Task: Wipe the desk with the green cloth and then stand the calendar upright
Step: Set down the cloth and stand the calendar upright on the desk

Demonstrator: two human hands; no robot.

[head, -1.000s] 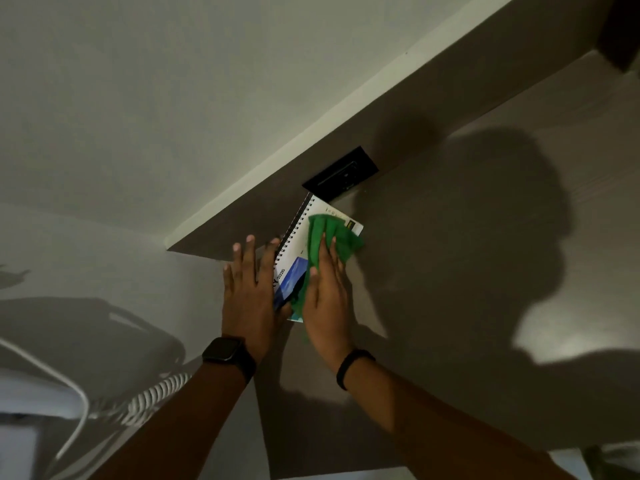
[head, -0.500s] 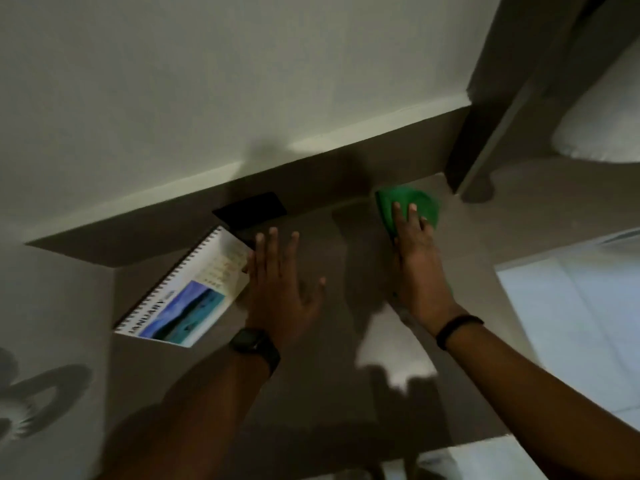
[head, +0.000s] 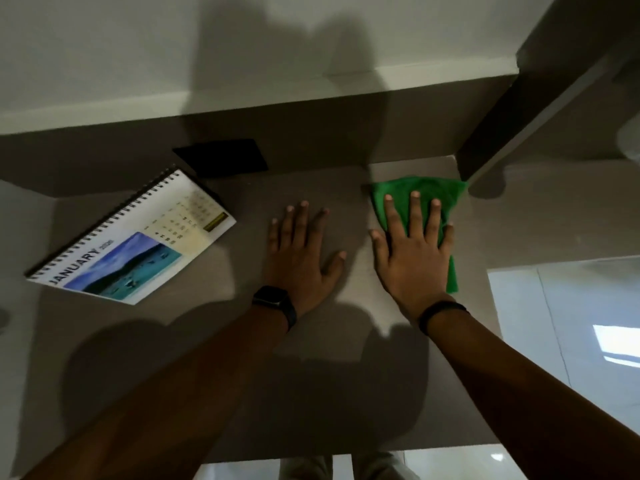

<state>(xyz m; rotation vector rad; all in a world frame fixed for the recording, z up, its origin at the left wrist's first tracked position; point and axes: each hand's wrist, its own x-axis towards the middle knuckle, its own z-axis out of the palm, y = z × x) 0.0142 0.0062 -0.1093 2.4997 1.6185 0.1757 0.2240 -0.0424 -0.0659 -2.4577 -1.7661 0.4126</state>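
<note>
A spiral-bound January calendar [head: 138,237] lies flat on the brown desk [head: 311,393], at the back left. My left hand [head: 301,251] rests palm down on the desk to the right of the calendar, fingers spread, holding nothing. The green cloth [head: 429,192] is at the desk's back right corner. My right hand [head: 414,251] presses flat on top of the cloth with fingers apart; part of the cloth is hidden under the palm.
A black socket plate [head: 221,162] sits on the low back panel behind the calendar. A dark upright post [head: 519,109] bounds the right corner. Pale floor tiles [head: 571,323] show past the desk's right edge. The white wall [head: 173,46] rises behind.
My right hand slid the cloth off the calendar and across to the back right corner. My left hand left the calendar and now lies on the bare desk. The camera view shifted right.
</note>
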